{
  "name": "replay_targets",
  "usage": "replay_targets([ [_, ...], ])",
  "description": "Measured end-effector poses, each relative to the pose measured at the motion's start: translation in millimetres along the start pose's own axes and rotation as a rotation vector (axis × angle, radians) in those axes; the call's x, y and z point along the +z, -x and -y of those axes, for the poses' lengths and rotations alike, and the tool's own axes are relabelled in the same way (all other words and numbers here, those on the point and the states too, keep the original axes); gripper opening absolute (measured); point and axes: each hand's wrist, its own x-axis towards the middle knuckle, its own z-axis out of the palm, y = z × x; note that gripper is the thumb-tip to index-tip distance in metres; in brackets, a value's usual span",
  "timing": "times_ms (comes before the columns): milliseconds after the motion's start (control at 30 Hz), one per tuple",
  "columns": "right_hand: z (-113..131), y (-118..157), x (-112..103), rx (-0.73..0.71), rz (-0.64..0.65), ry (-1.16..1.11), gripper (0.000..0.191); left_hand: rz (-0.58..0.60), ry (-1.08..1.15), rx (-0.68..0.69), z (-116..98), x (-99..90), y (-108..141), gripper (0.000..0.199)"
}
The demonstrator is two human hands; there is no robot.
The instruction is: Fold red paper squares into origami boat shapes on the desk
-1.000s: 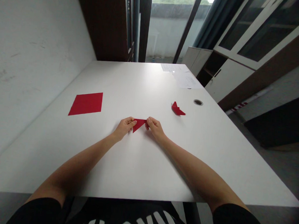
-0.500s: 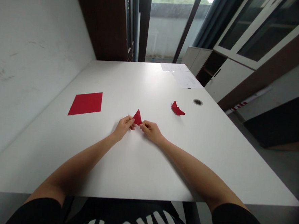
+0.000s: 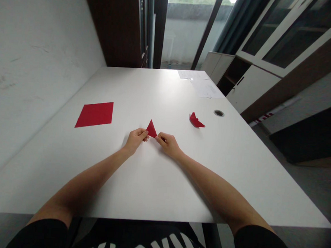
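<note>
Between my two hands is a small folded red paper (image 3: 151, 129), shaped like a triangle with its tip pointing away from me. My left hand (image 3: 136, 138) pinches its left side between thumb and fingers. At the lower right corner, my right hand (image 3: 168, 143) grips the paper with thumb and forefinger, the other fingers curled in. Both hands are close to the white table top. A flat red paper sheet (image 3: 95, 114) lies to the left, and a finished-looking folded red paper figure (image 3: 196, 121) with pointed ends rests to the right.
The white table (image 3: 156, 187) carries white printed sheets (image 3: 205, 87) at its far right. A round cable hole (image 3: 219, 113) is set near the right edge. A wall (image 3: 40, 56) borders the left side; cabinets (image 3: 254, 86) stand beyond the right edge.
The folded red paper has shifted slightly left and its triangular face shows a little wider. My left hand has moved slightly left; both hands keep their hold.
</note>
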Motion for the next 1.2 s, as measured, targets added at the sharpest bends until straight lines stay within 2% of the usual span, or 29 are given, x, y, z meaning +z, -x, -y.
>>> replay_targets([
  [100, 0, 0, 0, -0.011, 0.02, 0.012, 0.04, -0.02, -0.004, 0.006, 0, -0.8, -1, 0.037],
  [200, 0, 0, 0, 0.001, 0.009, -0.002, 0.04, 0.013, -0.039, 0.01, -1, -1.7, -1, 0.036],
  [467, -1, 1, -2, 0.026, -0.082, -0.062, 0.046, 0.259, -0.209, 0.048, 3, 1.9, 7, 0.026],
  [633, -7, -1, -2, 0.022, -0.071, -0.027, 0.049, 0.26, -0.266, 0.084, 1, 5.2, 9, 0.022],
  [800, -5, 1, 1, -0.023, -0.065, 0.032, 0.046, 0.265, -0.249, 0.088, -6, 5.9, 11, 0.028],
  [1033, -5, 1, 1, 0.013, -0.058, -0.084, 0.049, 0.331, -0.248, 0.07, -1, 4.3, 10, 0.032],
  [1200, -4, -1, 1, -0.005, -0.054, -0.095, 0.046, 0.325, -0.262, 0.06, -3, 5.2, 9, 0.032],
])
